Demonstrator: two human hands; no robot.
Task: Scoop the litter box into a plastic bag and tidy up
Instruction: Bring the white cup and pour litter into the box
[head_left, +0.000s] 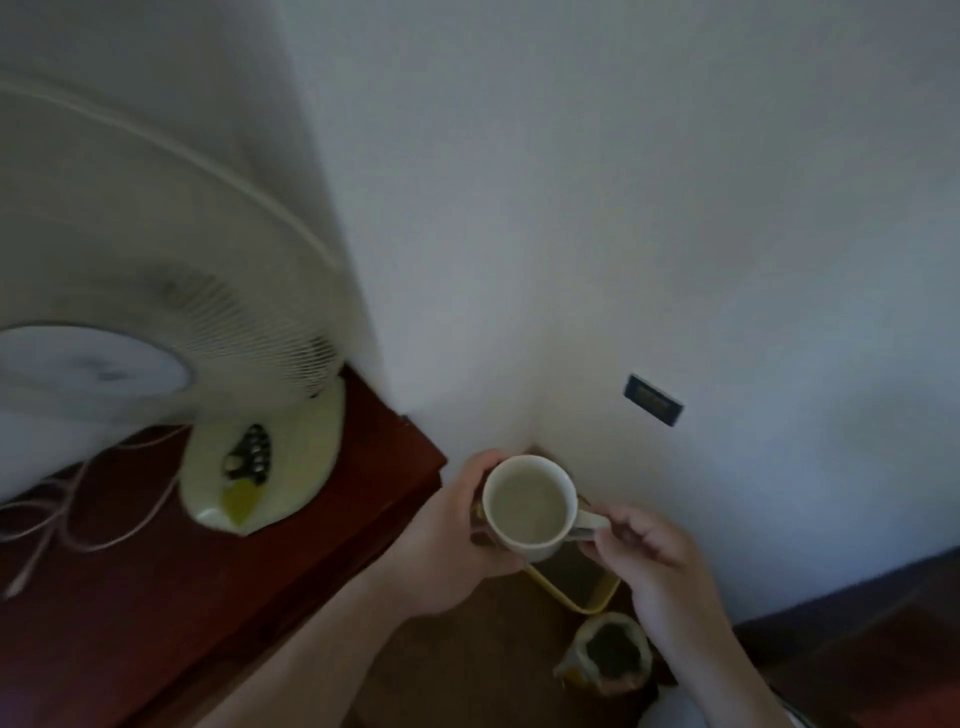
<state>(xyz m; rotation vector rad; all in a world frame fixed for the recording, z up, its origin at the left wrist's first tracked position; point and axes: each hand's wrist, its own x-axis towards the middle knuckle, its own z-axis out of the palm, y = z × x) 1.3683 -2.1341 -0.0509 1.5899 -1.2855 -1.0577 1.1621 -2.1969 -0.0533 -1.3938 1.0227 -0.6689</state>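
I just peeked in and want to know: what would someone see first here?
First, the white mug in the middle: the left hand wraps its side and the right hand pinches its handle. Next, the big white table fan on the dark red cabinet at the left. Down on the floor sits an open bag of something dark.

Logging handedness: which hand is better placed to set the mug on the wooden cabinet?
Probably left: the left hand wraps the mug beside the cabinet; the right hand only pinches its handle.

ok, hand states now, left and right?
Left hand: closed, holding the white mug by its body.
Right hand: closed, pinching its handle.
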